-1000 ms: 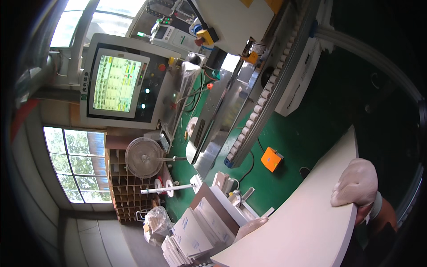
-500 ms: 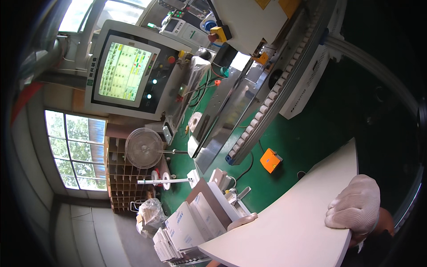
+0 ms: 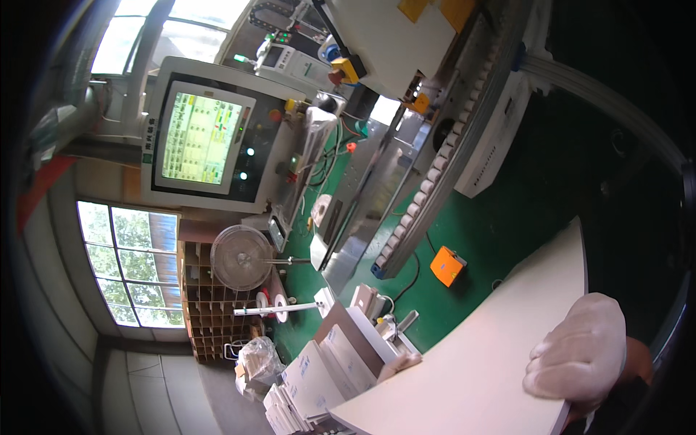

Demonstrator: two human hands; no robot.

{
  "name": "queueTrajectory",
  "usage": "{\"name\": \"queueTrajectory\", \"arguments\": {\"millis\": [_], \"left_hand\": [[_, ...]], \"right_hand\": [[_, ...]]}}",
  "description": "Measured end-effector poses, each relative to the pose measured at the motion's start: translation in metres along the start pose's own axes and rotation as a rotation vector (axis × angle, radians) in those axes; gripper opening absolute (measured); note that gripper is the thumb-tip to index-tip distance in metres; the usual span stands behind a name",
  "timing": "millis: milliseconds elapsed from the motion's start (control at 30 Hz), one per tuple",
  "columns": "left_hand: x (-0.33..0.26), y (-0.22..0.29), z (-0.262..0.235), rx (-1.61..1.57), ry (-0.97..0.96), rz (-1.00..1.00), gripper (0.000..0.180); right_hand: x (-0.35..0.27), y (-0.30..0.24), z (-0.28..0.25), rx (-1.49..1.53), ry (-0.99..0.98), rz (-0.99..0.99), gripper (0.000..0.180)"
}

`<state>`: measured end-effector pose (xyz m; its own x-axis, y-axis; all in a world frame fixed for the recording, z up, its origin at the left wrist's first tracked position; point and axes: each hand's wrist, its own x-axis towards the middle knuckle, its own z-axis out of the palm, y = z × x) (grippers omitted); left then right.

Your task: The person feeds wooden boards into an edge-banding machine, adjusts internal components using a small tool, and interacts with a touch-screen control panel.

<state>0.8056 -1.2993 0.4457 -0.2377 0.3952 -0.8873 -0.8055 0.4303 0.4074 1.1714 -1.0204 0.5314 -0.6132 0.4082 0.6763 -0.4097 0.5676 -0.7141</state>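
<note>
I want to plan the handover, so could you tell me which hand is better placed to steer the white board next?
Probably the right hand: its gloved fingers lie over the near edge of the white board. Only the left hand's fingertips show at the far edge.

Green floor [image 3: 500, 232], bright paned windows [image 3: 127, 264], wooden pigeonhole shelf [image 3: 206, 319].

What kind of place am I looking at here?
Likely a woodworking or panel-processing workshop: a control console with a lit screen, a long roller conveyor machine on a green floor, and a gloved right hand gripping a large white panel.
</note>
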Motion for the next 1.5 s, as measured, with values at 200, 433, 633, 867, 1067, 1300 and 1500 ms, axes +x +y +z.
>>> {"name": "queueTrajectory", "arguments": {"millis": [200, 433, 633, 867, 1067, 1300, 1500], "left_hand": [[0.009, 0.013, -0.019, -0.119, -0.172, 0.035, 0.041], [0.062, -0.025, -0.003, 0.37, -0.434, 0.179, 0.029], [0.084, -0.033, 0.093, 0.701, -0.453, 0.63, 0.03], [0.086, -0.033, 0.182, 0.873, -0.717, 1.262, 0.04], [0.111, -0.044, 0.207, 0.922, -0.725, 1.052, 0.042], [0.134, -0.061, 0.219, 0.87, -0.713, 1.255, 0.025], [0.156, -0.037, 0.223, 1.007, -0.576, 1.3, 0.021]], "right_hand": [[0.026, -0.028, -0.002, 0.024, 0.016, 0.162, 0.019], [-0.053, 0.099, -0.043, 0.241, -0.12, 0.001, 0.049], [-0.151, 0.15, -0.062, 0.181, 0.91, 0.31, 0.07], [-0.214, 0.224, -0.104, 0.733, 0.806, 0.115, 0.063], [-0.238, 0.255, -0.129, 0.596, 1.109, 0.22, 0.063], [-0.24, 0.275, -0.129, 0.377, 1.393, 0.532, 0.068], [-0.23, 0.281, -0.098, 0.266, 1.654, 0.707, 0.07]]}}
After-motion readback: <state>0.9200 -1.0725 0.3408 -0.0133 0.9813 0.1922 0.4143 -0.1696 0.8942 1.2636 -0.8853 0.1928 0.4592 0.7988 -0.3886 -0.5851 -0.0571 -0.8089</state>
